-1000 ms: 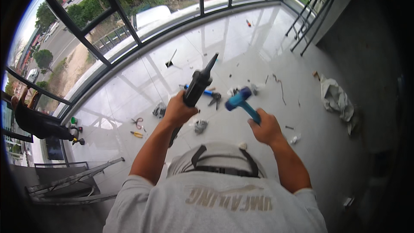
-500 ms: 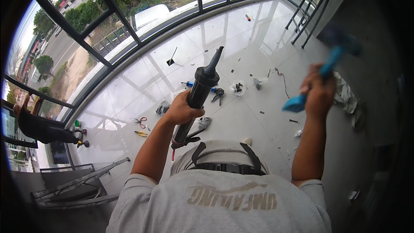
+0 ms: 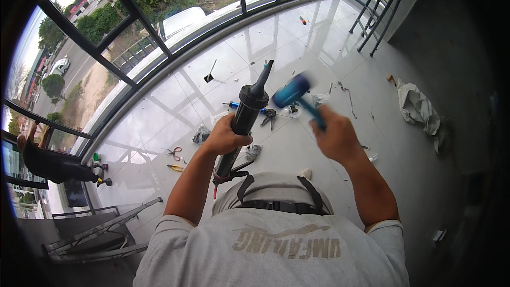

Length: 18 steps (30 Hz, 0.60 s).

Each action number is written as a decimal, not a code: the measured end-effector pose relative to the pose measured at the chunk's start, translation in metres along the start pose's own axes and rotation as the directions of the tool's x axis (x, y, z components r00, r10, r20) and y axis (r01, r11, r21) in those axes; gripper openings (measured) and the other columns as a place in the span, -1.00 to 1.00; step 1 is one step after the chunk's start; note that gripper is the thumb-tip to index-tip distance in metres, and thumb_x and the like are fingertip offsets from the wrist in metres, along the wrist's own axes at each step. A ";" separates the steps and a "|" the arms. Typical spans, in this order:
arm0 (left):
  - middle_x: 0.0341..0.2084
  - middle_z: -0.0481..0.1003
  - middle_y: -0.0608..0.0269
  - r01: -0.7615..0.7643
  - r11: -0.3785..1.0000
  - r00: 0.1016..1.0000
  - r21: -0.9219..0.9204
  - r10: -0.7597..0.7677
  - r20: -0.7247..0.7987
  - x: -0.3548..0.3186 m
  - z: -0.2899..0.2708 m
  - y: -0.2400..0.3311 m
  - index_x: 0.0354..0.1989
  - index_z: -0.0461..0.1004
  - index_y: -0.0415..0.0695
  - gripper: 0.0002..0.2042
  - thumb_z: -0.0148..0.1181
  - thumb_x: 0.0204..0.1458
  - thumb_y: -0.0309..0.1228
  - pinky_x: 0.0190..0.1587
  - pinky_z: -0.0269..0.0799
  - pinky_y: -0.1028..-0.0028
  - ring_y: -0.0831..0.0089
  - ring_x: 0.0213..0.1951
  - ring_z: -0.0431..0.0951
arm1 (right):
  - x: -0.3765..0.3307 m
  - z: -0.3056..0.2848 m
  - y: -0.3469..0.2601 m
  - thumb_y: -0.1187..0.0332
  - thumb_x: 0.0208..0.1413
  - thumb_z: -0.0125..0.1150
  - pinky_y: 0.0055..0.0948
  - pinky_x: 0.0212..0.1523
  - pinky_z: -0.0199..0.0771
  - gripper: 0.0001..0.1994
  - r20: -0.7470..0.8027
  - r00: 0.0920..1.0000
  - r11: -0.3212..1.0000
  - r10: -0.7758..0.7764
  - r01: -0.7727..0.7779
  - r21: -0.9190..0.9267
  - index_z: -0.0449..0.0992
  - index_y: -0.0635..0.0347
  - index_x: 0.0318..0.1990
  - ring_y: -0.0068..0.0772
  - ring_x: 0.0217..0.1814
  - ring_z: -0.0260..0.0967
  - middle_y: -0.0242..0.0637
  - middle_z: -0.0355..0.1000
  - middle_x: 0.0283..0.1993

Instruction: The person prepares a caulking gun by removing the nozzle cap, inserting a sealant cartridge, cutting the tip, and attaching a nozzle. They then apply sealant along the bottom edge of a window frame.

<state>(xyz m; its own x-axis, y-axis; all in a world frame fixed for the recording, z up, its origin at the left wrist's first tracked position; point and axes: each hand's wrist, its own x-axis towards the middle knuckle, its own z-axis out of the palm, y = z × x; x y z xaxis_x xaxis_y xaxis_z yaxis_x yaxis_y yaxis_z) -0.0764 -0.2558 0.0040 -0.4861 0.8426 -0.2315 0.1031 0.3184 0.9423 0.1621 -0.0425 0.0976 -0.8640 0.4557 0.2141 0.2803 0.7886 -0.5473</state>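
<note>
My left hand (image 3: pixel 226 137) is closed round a black caulking gun (image 3: pixel 245 114), held upright in front of me with its tapered nozzle pointing up. The gun's trigger frame hangs below that hand, near my waist. In my right hand (image 3: pixel 336 137) is a blue mallet (image 3: pixel 291 91), gripped by its handle. The mallet's head is blurred by motion. It lies just right of the nozzle in the picture, with a narrow gap between them.
On the tiled floor lie a blue caulking gun (image 3: pixel 270 114), red-handled scissors (image 3: pixel 174 153), yellow pliers (image 3: pixel 175 168) and a crumpled grey-white sheet (image 3: pixel 417 106). Ladders stand far right (image 3: pixel 380 10) and lie lower left (image 3: pixel 101 228). Another person (image 3: pixel 53 162) is at the left, by tall windows.
My right hand has swung the mallet inward to the left, and its head has come from the far right to beside the nozzle. My left hand and the caulking gun stay nearly still.
</note>
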 end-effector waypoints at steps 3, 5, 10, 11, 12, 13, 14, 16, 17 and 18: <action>-0.42 0.49 0.30 -0.028 1.000 0.999 -0.010 0.028 -0.042 -0.004 0.004 0.021 -0.12 0.47 -0.22 -0.54 0.48 -0.26 -0.45 -0.20 0.49 0.40 0.45 -0.37 0.52 | 0.002 -0.004 0.008 0.39 0.20 0.25 0.01 -0.27 0.51 -0.81 0.022 1.000 1.000 0.010 -0.010 0.019 0.44 0.21 -0.10 0.19 -0.37 0.47 -0.02 0.45 -0.44; -0.41 0.48 0.28 -0.029 0.998 0.995 0.055 0.034 -0.091 -0.005 0.004 0.023 -0.03 0.48 -0.23 -0.48 0.46 -0.25 -0.41 -0.17 0.46 0.40 0.44 -0.33 0.49 | 0.004 -0.029 0.012 0.34 0.27 0.24 -0.17 -0.35 0.56 -0.85 -0.231 0.960 0.943 0.161 -0.081 0.323 0.45 0.17 -0.12 -0.20 -0.48 0.48 -0.20 0.45 -0.50; -0.44 0.47 0.28 -0.028 0.992 0.993 0.125 0.042 -0.112 0.001 0.010 0.037 -0.09 0.47 -0.22 -0.54 0.46 -0.23 -0.41 -0.22 0.46 0.40 0.48 -0.37 0.48 | 0.007 -0.028 0.036 0.37 0.23 0.23 -0.30 -0.32 0.55 -0.87 -0.682 0.687 0.854 0.251 0.174 0.490 0.42 0.17 -0.20 -0.32 -0.49 0.41 -0.24 0.40 -0.55; -0.45 0.46 0.31 -0.035 0.991 0.992 0.131 0.050 -0.116 0.002 0.013 0.037 -0.12 0.47 -0.21 -0.56 0.46 -0.22 -0.42 -0.24 0.46 0.41 0.52 -0.37 0.47 | -0.002 -0.001 0.048 0.39 0.16 0.27 -0.18 -0.29 0.55 -0.83 -0.522 0.840 0.940 0.149 0.043 0.338 0.40 0.19 -0.19 -0.10 -0.44 0.45 -0.12 0.43 -0.53; -0.44 0.47 0.29 -0.020 0.986 0.986 0.165 0.047 -0.162 0.004 0.012 0.031 -0.12 0.47 -0.21 -0.56 0.46 -0.22 -0.42 -0.25 0.46 0.41 0.51 -0.38 0.47 | -0.011 0.018 0.042 0.40 0.10 0.30 -0.05 -0.25 0.56 -0.79 -0.213 0.973 0.984 0.093 -0.056 0.171 0.39 0.21 -0.19 0.12 -0.40 0.49 -0.01 0.46 -0.51; -0.44 0.48 0.27 0.011 0.979 0.975 0.203 0.034 -0.219 0.003 0.007 0.015 -0.12 0.46 -0.22 -0.56 0.46 -0.22 -0.41 -0.26 0.46 0.42 0.50 -0.39 0.47 | -0.009 0.022 0.013 0.42 0.03 0.30 0.15 -0.20 0.49 -0.73 0.050 0.990 0.991 0.135 -0.135 -0.012 0.40 0.21 -0.14 0.44 -0.28 0.44 0.20 0.45 -0.44; -0.43 0.48 0.24 0.028 0.971 0.964 0.239 0.037 -0.263 0.004 0.002 0.009 -0.12 0.46 -0.22 -0.56 0.45 -0.22 -0.41 -0.27 0.46 0.42 0.49 -0.40 0.47 | -0.009 0.017 0.022 0.42 0.07 0.29 0.05 -0.29 0.52 -0.77 -0.026 0.997 0.997 0.067 -0.068 -0.041 0.40 0.22 -0.17 0.36 -0.36 0.47 0.13 0.45 -0.48; -0.48 0.50 0.18 0.012 0.958 0.959 0.286 0.069 -0.274 0.006 0.001 0.005 -0.16 0.45 -0.22 -0.59 0.43 -0.21 -0.40 -0.36 0.47 0.40 0.42 -0.48 0.50 | -0.004 0.009 0.026 0.43 0.14 0.25 -0.08 -0.38 0.51 -0.83 -0.324 0.938 0.987 0.123 -0.083 0.135 0.40 0.21 -0.18 0.25 -0.44 0.48 0.07 0.44 -0.50; -0.50 0.50 0.18 0.023 0.949 0.961 0.313 0.065 -0.268 0.004 0.005 0.007 -0.17 0.45 -0.22 -0.60 0.43 -0.20 -0.40 -0.38 0.48 0.39 0.40 -0.50 0.51 | 0.001 -0.007 0.011 0.43 0.21 0.20 -0.17 -0.42 0.49 -0.88 -0.312 0.920 0.966 0.238 -0.189 0.178 0.40 0.23 -0.18 0.17 -0.49 0.46 0.03 0.42 -0.51; -0.52 0.50 0.18 0.033 0.940 0.963 0.340 0.061 -0.262 -0.001 0.010 0.006 -0.18 0.44 -0.22 -0.61 0.42 -0.20 -0.40 -0.40 0.48 0.38 0.39 -0.52 0.51 | 0.007 -0.012 0.002 0.43 0.24 0.19 -0.18 -0.43 0.48 -0.88 -0.331 0.920 0.965 0.212 -0.143 0.221 0.40 0.25 -0.18 0.16 -0.49 0.48 0.03 0.42 -0.52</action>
<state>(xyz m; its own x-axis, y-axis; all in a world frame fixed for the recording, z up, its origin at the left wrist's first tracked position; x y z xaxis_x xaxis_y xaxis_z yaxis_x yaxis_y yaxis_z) -0.0663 -0.2503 0.0074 -0.6894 0.7172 -0.1019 0.3763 0.4748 0.7956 0.1616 -0.0324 0.1077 -0.5966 0.7231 0.3482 0.3016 0.6041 -0.7377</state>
